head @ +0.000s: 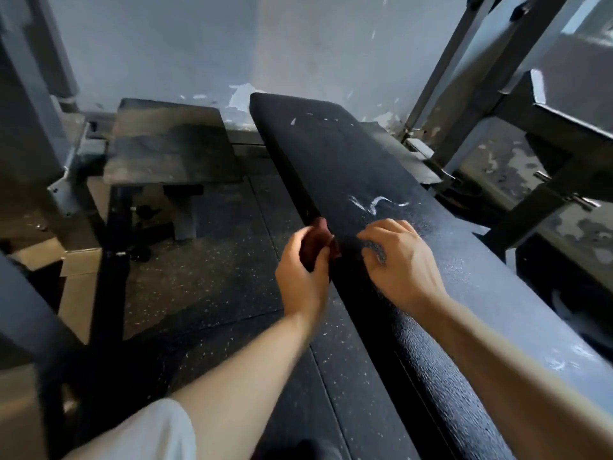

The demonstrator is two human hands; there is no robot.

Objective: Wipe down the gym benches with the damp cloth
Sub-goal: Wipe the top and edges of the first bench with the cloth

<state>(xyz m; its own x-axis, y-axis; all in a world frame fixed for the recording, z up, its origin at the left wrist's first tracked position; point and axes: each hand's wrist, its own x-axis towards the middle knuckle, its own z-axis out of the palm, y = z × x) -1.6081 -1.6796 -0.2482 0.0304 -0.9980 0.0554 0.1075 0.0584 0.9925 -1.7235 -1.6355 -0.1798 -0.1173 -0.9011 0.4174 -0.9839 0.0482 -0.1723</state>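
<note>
left hand (303,270) grips the bunched dark red cloth (318,242) against the left edge of the black bench pad (348,161), likely to wipe its side; right hand (398,257) rests on the pad, fingers loosely curled, holding nothing, probably bracing

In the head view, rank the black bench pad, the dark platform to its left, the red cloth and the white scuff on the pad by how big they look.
1. Black bench pad
2. Dark platform
3. Red cloth, partly hidden by the left hand
4. White scuff

Cloth and scuff look close; order unsure.
</note>
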